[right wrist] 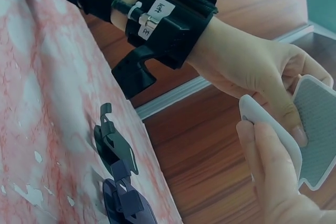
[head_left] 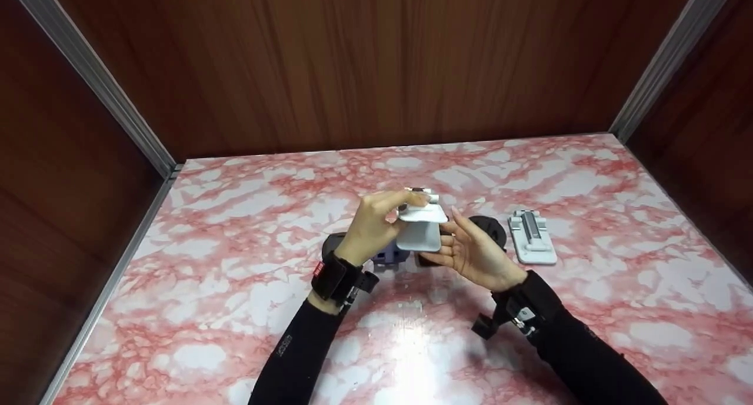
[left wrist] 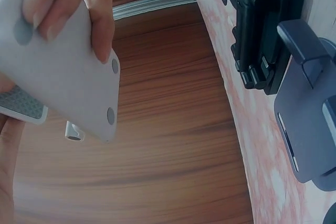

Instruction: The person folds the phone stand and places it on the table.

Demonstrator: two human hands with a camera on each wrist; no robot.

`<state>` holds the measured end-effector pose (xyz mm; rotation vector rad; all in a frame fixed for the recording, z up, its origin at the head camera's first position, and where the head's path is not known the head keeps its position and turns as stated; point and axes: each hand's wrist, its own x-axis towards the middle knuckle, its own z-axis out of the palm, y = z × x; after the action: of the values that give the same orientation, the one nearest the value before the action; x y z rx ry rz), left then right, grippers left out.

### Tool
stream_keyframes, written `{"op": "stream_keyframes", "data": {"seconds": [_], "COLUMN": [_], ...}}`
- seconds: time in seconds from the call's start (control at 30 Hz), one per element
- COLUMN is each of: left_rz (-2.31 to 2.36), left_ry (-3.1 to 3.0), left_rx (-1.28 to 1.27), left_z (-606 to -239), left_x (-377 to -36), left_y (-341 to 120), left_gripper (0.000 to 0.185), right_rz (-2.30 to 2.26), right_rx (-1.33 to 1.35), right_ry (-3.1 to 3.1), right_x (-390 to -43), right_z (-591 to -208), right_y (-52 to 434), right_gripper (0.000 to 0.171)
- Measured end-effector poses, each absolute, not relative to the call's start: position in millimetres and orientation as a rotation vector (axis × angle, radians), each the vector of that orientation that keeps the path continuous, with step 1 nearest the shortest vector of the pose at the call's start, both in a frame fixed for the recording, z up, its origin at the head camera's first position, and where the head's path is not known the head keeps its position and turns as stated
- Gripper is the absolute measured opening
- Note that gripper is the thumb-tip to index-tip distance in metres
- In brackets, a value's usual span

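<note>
A white folding phone stand (head_left: 419, 238), its two plates spread apart, is held up above the table. My left hand (head_left: 376, 222) grips its upper plate from above; in the right wrist view the thumb presses on the grey textured pad (right wrist: 317, 129). My right hand (head_left: 473, 258) holds the stand's other plate from the right side, its fingers (right wrist: 275, 161) against that plate's outer face. The left wrist view shows the white underside (left wrist: 68, 72) with round grey feet, and fingers partly cover it.
A folded white phone stand (head_left: 534, 237) lies at right. Behind my hands are a black round-based stand (head_left: 488, 231), a dark blue stand (left wrist: 307, 114) and a black stand (left wrist: 268, 30). Wooden panels (head_left: 382, 63) border the marbled red-and-white table (head_left: 206, 305).
</note>
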<state>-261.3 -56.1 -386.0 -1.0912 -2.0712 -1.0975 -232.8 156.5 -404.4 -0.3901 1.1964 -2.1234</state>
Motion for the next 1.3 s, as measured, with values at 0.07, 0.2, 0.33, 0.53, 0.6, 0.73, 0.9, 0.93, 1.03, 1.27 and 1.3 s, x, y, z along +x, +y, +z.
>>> {"op": "stream_keyframes", "data": {"seconds": [0.07, 0.2, 0.33, 0.53, 0.6, 0.73, 0.9, 0.93, 1.03, 1.27, 1.3], "left_rz": [-1.088, -1.143, -1.267, -1.415, -1.524, -1.761, -2.152, -2.247, -2.469, -2.537, -2.543], "left_ry": [-2.070, -2.060, -2.133, -2.432, -2.520, -2.632, -2.586, -2.551, -2.451, -2.385, -2.378], "left_rx": [-1.131, -1.245, -1.202, -0.732, -0.622, -0.585, -0.612, -0.601, -0.571, -0.566, -0.558], "left_z": [-386, -385, -381, -378, -379, -383, -388, -389, -389, -391, -391], "left_x": [-261, -261, -259, -252, -250, -246, -241, -240, -237, -234, -233], "left_y": [-55, -56, -59, -63, -64, -72, -76, -76, -77, -78, -78], "left_gripper": [0.027, 0.020, 0.053, 0.090, 0.083, 0.076, 0.076, 0.076, 0.076, 0.071, 0.072], "right_rz": [-2.125, -2.146, -2.162, -2.158, -2.160, -2.161, -2.153, -2.149, -2.134, -2.125, -2.126], "right_rx": [-0.389, -0.401, -0.417, -0.444, -0.460, -0.506, -0.510, -0.509, -0.517, -0.531, -0.530], "right_ry": [1.213, 1.192, 1.176, 1.232, 1.247, 1.271, 1.296, 1.300, 1.310, 1.295, 1.292], "right_x": [-232, -232, -233, -234, -235, -236, -238, -238, -238, -238, -238], "right_z": [-405, -407, -407, -407, -407, -408, -408, -408, -408, -409, -409], "right_y": [158, 159, 160, 160, 161, 162, 163, 163, 162, 161, 160], "right_gripper": [0.072, 0.053, 0.035, 0.032, 0.031, 0.029, 0.028, 0.028, 0.029, 0.028, 0.028]}}
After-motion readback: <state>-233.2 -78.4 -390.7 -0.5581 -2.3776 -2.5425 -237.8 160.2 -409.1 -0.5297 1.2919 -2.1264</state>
